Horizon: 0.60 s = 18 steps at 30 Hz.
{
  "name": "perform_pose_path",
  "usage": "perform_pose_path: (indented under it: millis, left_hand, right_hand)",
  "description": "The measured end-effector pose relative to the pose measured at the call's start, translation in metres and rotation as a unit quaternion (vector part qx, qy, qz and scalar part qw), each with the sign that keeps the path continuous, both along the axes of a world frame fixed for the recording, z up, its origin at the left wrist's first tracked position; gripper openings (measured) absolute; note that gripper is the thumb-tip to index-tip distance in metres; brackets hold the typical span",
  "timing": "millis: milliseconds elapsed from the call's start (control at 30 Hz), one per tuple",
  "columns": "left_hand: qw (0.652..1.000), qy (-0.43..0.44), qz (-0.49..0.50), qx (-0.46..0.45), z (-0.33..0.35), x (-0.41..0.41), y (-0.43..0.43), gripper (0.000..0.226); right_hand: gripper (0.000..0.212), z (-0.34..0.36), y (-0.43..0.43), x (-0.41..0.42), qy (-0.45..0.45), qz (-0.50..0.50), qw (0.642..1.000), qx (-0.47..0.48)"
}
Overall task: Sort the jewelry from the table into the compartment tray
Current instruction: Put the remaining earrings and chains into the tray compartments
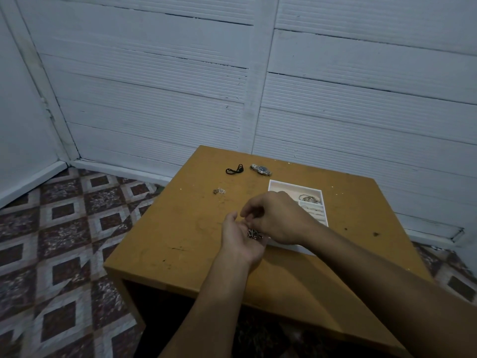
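Note:
My left hand [238, 237] lies palm up over the middle of the wooden table [180, 228], cupping a small heap of silvery jewelry [254, 233]. Just above it, my right hand [276, 218] curls its fingertips over that heap; whether they pinch a piece is hidden. Behind my right hand sits the white compartment tray [281, 186], with chains and rings showing in its right compartments. Loose on the table lie a small silvery cluster [219, 191], a black cord piece [235, 169] and a metal wristwatch [261, 169].
The table stands in a corner of white panelled walls [232, 73] over a patterned tile floor [64, 241]. Its front edge runs just under my forearms, with a dark hollow below it.

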<state>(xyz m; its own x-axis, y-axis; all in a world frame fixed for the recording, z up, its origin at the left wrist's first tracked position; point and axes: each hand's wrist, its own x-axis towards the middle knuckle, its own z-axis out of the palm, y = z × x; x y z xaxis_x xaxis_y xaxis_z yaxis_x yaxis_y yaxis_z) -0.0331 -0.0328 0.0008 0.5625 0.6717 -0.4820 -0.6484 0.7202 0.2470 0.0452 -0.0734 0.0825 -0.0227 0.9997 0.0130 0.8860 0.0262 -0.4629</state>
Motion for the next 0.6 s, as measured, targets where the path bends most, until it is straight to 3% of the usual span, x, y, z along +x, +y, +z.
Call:
perform_pose_path:
  millis: [133, 233, 367, 600]
  left_hand:
    - [1.000, -0.021, -0.008, 0.002, -0.001, -0.001, 0.002, 0.055]
    - [0.998, -0.043, -0.032, 0.011, 0.000, -0.004, 0.000, 0.057]
    - [0.994, -0.075, -0.071, 0.035, -0.003, -0.006, -0.002, 0.061]
    - [0.984, -0.091, -0.134, 0.074, -0.009, -0.004, -0.004, 0.067]
  right_hand:
    - [0.020, 0.008, -0.001, 0.017, 0.008, -0.026, 1.000, 0.017]
    - [0.020, 0.015, 0.002, 0.034, -0.038, -0.029, 0.999, 0.025]
    - [0.022, 0.017, 0.003, 0.045, -0.113, 0.025, 0.993, -0.013]
    - [0.029, 0.011, 0.007, 0.039, -0.165, 0.097, 0.979, -0.075]
